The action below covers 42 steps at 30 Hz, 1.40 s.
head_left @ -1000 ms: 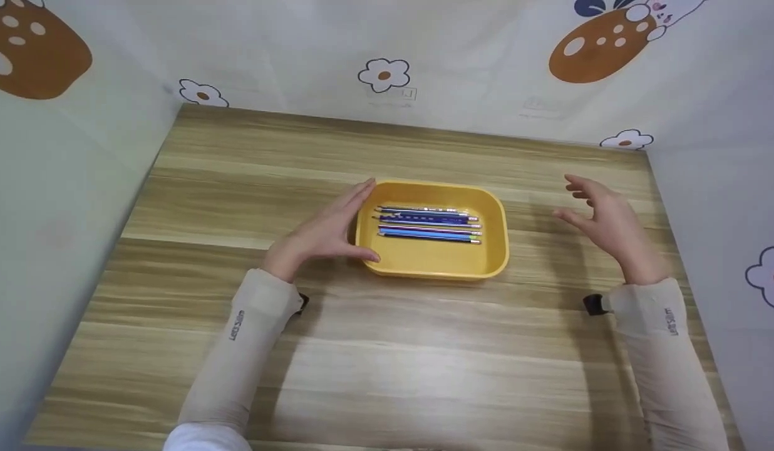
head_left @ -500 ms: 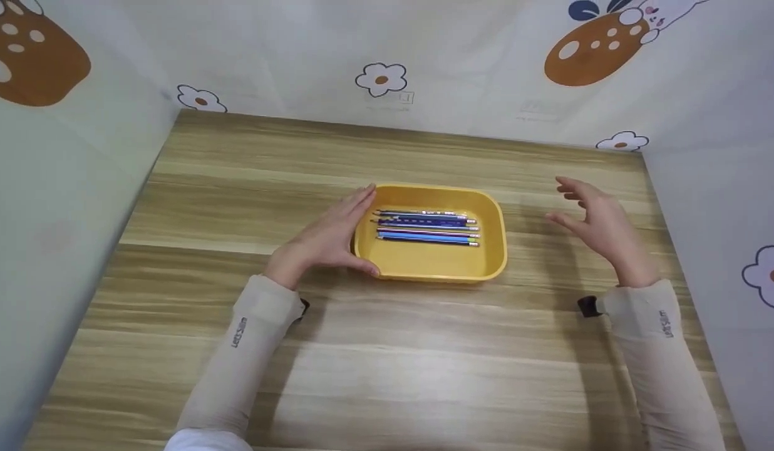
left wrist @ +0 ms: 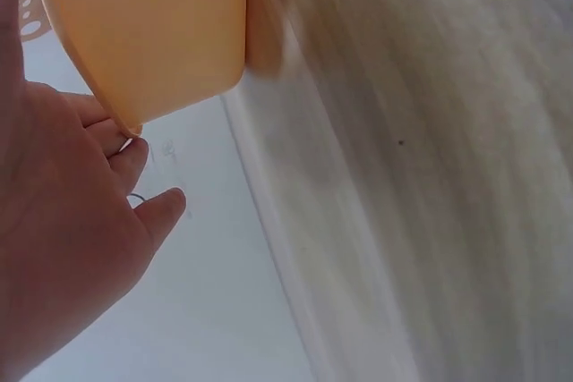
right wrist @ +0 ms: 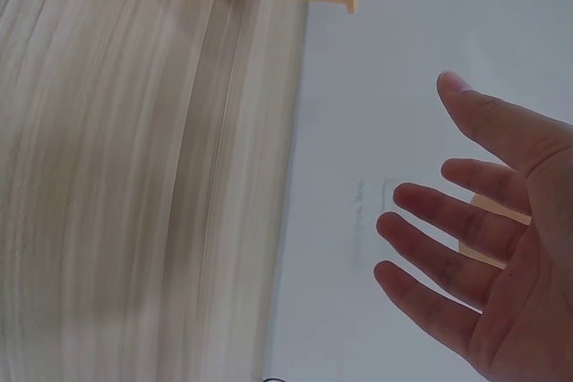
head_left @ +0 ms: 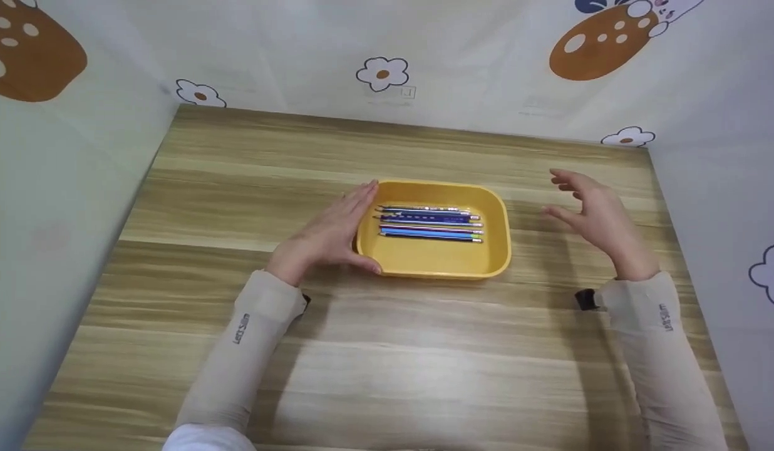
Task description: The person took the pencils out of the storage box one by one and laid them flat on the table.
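Note:
A yellow box [head_left: 437, 274] stands on the wooden table, with several blue and dark pencils [head_left: 431, 234] lying side by side in it. My left hand [head_left: 327, 237] grips its left end, thumb at the front left corner and fingers at the back left one. In the left wrist view some fingertips [left wrist: 130, 157] are against the rim of the box [left wrist: 161, 33]. To the right of the box, my right hand [head_left: 600, 219] is held in the air, apart from it, fingers loosely bent and holding nothing; the right wrist view shows the empty palm [right wrist: 528, 284].
Pale walls or curtains with flower and orange prints [head_left: 382, 74] enclose the table [head_left: 387, 351] at the back and on both sides. A small black device [head_left: 585, 299] sits at my right cuff, another at the left.
My right hand has moved slightly left, nearer the box. My left thumb has slid toward the box's front left corner. The pencils lie as before.

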Tool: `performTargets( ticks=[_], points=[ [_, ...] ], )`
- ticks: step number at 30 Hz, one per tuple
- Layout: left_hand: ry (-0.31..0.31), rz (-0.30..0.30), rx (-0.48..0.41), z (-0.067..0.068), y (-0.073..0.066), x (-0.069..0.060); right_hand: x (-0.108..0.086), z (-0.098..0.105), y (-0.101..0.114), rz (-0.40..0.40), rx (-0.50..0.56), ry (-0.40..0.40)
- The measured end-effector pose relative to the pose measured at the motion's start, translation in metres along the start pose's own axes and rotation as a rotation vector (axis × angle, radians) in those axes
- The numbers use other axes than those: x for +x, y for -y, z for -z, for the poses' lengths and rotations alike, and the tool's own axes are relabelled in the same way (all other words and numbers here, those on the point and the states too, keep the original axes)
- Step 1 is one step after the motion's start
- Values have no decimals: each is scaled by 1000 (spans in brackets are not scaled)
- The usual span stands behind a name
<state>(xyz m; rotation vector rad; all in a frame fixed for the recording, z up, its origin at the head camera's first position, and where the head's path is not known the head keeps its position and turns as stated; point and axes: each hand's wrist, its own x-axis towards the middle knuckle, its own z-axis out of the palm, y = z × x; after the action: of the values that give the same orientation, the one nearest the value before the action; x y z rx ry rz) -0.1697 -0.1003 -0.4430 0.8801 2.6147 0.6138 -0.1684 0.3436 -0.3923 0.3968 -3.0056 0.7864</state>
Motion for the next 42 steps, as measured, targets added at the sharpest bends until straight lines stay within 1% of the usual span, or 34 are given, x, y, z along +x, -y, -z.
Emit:
performTargets(
  ticks=[4, 8, 15, 19, 25, 28, 34, 38, 42],
  points=[
    [32, 28, 43, 4, -3, 0, 5, 0, 6, 22, -7, 11],
    [68, 48, 84, 9, -8, 2, 8, 0, 13, 21, -8, 34],
    [128, 72, 112, 15, -14, 4, 13, -4, 25, 23, 20, 55],
    [134, 81, 142, 17, -16, 4, 18, -4, 32, 35, 22, 62],
    [129, 82, 137, 17, -16, 4, 25, -3, 42, 53, 10, 82],
    [131, 82, 141, 17, -16, 5, 29, -4, 48, 55, 13, 99],
    [139, 78, 159, 18, -17, 7, 38, -6, 62, 42, -21, 133],
    [161, 72, 136, 17, -16, 6, 44, -8, 70, 52, -40, 157],
    [166, 68, 121, 16, -15, 7, 50, -10, 77, 68, -53, 173]
  ],
)
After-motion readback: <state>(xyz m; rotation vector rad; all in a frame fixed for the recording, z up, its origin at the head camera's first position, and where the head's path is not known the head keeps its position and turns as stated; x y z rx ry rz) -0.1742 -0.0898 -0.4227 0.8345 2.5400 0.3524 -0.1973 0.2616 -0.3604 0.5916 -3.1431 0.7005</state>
